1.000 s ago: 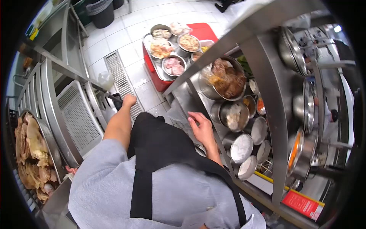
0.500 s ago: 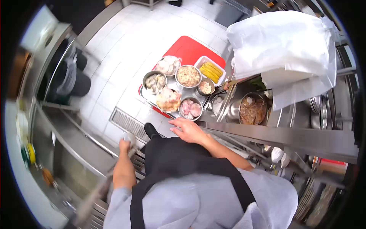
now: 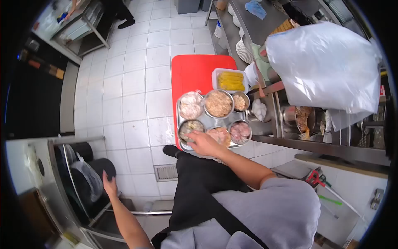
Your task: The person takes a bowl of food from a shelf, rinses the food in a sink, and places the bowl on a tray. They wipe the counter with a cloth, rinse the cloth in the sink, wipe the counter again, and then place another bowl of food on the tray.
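Note:
My right hand (image 3: 203, 143), fingers stretched out, hovers over or touches a metal bowl of greyish pieces (image 3: 191, 126); contact is hard to tell. That bowl sits on a metal tray (image 3: 207, 121) with a bowl of pale pieces (image 3: 190, 105), a bowl of brownish mince (image 3: 218, 103), a bowl of pink raw meat (image 3: 240, 132), and orange-pink raw meat (image 3: 219, 136) partly behind my hand. A smaller bowl of chopped bits (image 3: 240, 101) is at the tray's far right. My left hand (image 3: 109, 184) is out to the side, fingers apart, beside a dark round bin (image 3: 103, 168), holding nothing visible.
The tray rests on a red board (image 3: 195, 66), beside a white container of yellow pieces (image 3: 231, 80). A steel counter (image 3: 315, 145) with a plastic-covered stack (image 3: 323, 62) lies right. A floor drain (image 3: 166, 172) is below. Another person's shoe (image 3: 126, 23) shows far off.
The view has turned and shifted. My right hand has moved from the tray's near side to the bowl of greyish pieces. My left hand has swung outward to beside the bin.

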`<state>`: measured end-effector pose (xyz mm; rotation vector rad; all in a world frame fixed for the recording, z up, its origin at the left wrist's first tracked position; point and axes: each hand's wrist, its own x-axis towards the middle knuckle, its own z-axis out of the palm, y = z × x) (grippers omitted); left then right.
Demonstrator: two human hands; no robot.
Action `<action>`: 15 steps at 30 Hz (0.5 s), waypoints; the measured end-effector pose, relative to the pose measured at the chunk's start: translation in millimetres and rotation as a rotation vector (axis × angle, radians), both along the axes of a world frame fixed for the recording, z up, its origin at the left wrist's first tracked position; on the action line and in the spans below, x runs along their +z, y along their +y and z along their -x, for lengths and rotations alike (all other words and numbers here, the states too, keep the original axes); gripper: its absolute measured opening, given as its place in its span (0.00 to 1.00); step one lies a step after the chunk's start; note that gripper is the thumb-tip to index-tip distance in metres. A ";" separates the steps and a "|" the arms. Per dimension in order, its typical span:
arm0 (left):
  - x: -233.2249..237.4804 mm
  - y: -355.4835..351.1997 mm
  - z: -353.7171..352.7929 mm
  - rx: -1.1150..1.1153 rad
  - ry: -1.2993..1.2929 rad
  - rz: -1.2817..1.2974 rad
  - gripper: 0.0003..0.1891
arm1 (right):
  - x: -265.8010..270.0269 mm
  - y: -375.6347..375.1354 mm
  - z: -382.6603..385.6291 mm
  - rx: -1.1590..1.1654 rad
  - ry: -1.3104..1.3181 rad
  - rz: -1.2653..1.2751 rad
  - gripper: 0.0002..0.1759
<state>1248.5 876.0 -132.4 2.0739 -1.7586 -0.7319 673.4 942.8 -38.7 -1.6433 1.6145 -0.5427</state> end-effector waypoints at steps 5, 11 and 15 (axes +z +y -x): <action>-14.2 69.9 -104.9 0.003 -0.314 -0.529 0.29 | 1.7 -102.5 -73.1 -0.116 -0.094 0.016 0.24; -43.0 127.4 -117.8 -0.372 -0.146 -0.731 0.20 | 21.5 -179.4 -108.4 -0.186 -0.046 0.071 0.26; -76.0 16.5 -137.0 -0.561 -0.151 -0.754 0.18 | 29.1 -192.7 -108.2 -0.485 0.048 0.036 0.25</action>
